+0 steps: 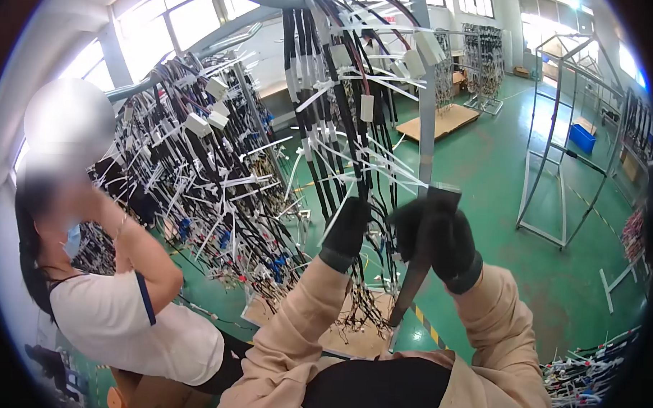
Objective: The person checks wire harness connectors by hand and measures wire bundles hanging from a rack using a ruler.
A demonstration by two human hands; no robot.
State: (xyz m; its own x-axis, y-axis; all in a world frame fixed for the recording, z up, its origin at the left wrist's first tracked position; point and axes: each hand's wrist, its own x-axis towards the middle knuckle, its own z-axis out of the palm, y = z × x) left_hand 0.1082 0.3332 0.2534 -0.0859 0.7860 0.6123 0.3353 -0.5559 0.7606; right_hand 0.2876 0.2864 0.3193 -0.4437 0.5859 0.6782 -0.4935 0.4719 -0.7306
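Black wire harnesses (pixel 295 80) with white connectors and many loose white cable ties (pixel 385 163) hang from a metal bar in front of me. My left hand (pixel 348 230), in a black glove, is closed at one hanging bundle; its fingertips are partly hidden, and a white tie sticks out beside it. To the right, my right hand (pixel 444 240), also gloved in black, is closed around a dark, flat-looking object (pixel 443 199) that rises above the fingers. Motion blurs this object, so its kind is unclear. A white tie's end reaches close to it.
At the left stands a person (pixel 135 327) in a white shirt, arm raised, beside a dense rack of harnesses (pixel 205 171). A metal post (pixel 426 99) rises behind my right hand. Farther off are a wooden board (pixel 441 123), a metal frame (pixel 558 151) and a blue bin (pixel 582 138).
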